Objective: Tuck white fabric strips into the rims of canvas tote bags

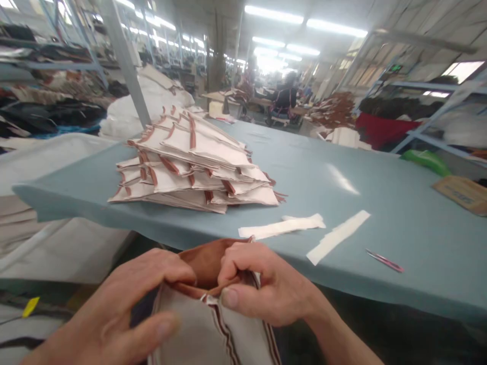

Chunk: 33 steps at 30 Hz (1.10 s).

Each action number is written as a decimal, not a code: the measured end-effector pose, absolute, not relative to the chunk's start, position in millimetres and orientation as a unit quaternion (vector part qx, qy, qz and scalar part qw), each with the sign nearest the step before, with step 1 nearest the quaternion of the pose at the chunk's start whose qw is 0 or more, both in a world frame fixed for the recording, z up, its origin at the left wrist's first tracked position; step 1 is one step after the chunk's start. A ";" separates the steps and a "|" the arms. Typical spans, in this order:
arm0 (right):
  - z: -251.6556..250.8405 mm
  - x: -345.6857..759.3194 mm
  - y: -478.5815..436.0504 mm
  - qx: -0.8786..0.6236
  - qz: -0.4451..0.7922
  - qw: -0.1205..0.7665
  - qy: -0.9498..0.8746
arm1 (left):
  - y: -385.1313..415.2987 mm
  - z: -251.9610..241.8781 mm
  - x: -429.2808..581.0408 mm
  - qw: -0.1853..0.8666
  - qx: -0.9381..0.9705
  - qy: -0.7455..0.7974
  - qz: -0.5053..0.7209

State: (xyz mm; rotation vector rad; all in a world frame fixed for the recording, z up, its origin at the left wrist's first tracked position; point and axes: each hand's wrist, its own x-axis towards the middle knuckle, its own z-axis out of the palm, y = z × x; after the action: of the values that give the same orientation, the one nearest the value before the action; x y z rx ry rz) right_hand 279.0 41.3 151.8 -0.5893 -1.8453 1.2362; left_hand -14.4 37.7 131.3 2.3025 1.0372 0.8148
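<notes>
Glowing lights (337, 28) beyond blue-green table (289, 167)

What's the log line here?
left hand: at cloth bag opening | right hand: pinching bag edge | table: cream cloth stack, white strips, pink-handled tool

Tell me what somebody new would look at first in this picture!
Probably the big, messy pile of cream pieces with brown trim on the blue-green table, left of the middle. Next, right up close at the bottom, the right hand pinches the edge of a cream-and-brown pouch, with the left hand at its open top.
</notes>
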 end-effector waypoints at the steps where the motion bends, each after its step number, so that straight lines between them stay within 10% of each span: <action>1: 151.1 276.7 41.7 -0.234 0.505 0.406 -0.725 | 37.5 135.1 -6.3 0.253 0.840 0.365 0.312; 19: 121.9 272.1 34.8 -0.309 0.500 0.397 -0.705 | 44.4 143.6 35.9 0.460 0.769 0.348 0.276; 33: 118.5 276.0 27.4 -0.287 0.152 0.465 -0.824 | 39.3 121.1 13.6 0.371 0.819 0.361 0.246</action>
State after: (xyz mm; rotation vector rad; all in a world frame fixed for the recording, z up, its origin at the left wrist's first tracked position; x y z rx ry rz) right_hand 276.0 27.4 118.5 -0.7047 -2.0240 0.3731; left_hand 13.6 39.3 121.1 2.1009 0.9249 0.6305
